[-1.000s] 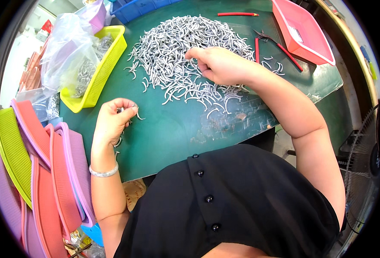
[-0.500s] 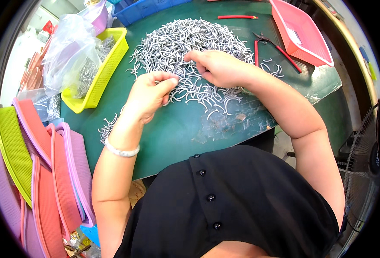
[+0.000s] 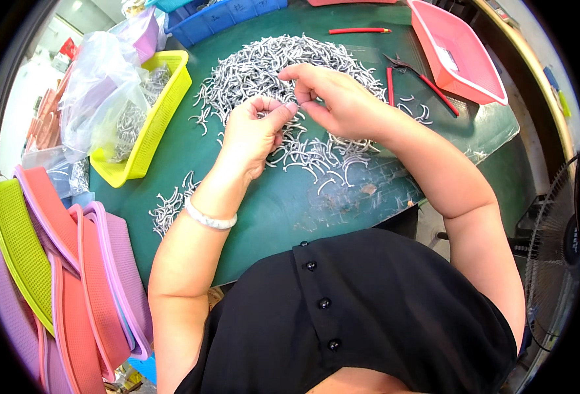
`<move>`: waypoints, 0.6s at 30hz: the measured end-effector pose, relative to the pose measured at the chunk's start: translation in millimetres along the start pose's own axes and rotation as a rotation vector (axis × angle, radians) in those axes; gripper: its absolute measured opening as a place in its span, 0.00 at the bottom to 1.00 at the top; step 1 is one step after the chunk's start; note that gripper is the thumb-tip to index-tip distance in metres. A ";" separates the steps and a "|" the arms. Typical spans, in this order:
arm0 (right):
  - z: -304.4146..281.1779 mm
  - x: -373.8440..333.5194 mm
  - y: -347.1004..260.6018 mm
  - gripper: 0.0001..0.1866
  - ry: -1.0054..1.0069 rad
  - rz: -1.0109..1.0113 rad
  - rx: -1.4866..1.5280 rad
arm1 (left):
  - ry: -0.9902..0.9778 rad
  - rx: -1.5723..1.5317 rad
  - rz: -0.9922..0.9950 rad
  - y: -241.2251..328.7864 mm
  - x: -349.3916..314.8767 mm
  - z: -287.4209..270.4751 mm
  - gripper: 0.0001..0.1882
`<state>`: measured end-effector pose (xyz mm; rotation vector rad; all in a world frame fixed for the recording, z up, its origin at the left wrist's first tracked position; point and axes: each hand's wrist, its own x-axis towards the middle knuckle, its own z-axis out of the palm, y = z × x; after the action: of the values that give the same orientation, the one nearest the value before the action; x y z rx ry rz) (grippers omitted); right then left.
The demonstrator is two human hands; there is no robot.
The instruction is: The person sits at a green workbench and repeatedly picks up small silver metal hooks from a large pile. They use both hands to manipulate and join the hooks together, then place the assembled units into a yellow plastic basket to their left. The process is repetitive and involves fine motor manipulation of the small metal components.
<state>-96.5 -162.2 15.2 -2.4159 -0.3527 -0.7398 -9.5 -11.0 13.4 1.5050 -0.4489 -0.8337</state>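
Note:
A large heap of small curved silver-grey pieces (image 3: 264, 65) lies on the green table; each looks like a thin bent tube. My left hand (image 3: 254, 131), with a pale bangle (image 3: 210, 218) on the wrist, is at the heap's near edge. Its thumb and forefinger are pinched together; anything between them is too small to make out. Just to the right, my right hand (image 3: 342, 102) hovers over the heap. Its forefinger points left, apart from the thumb, while the other fingers curl partly out of sight. No piece shows plainly in it.
A smaller group of pieces (image 3: 168, 209) lies by my left forearm. Beyond is a yellow-green basket (image 3: 178, 82) with bagged parts. Red-handled pliers (image 3: 428, 85) and a pink basket (image 3: 460, 82) stand right. Stacked baskets (image 3: 96, 282) fill the left; a fan (image 3: 552, 249) stands right.
My left hand has moved right and slightly away from me, closer to my right hand. The right hand has shifted little, its thumb now farther from the forefinger.

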 end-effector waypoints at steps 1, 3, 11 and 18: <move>-0.6 0.2 -1.6 0.21 0.002 -0.003 0.002 | 0.002 -0.017 -0.002 -1.4 0.4 -0.6 0.06; -1.6 0.5 -4.5 0.21 0.010 -0.008 0.017 | -0.027 -0.065 -0.004 -2.5 1.1 -2.3 0.06; 0.1 1.2 3.9 0.25 -0.036 0.142 0.198 | -0.055 -0.270 0.037 -5.1 2.9 -9.2 0.04; 14.4 -7.0 17.0 0.25 -0.178 0.159 -0.106 | -0.062 -0.279 0.050 -3.7 1.2 -10.1 0.04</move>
<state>-89.2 -167.7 -6.3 -2.5825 -0.1917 -0.4859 -2.1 -4.5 9.0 1.2088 -0.3961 -0.8676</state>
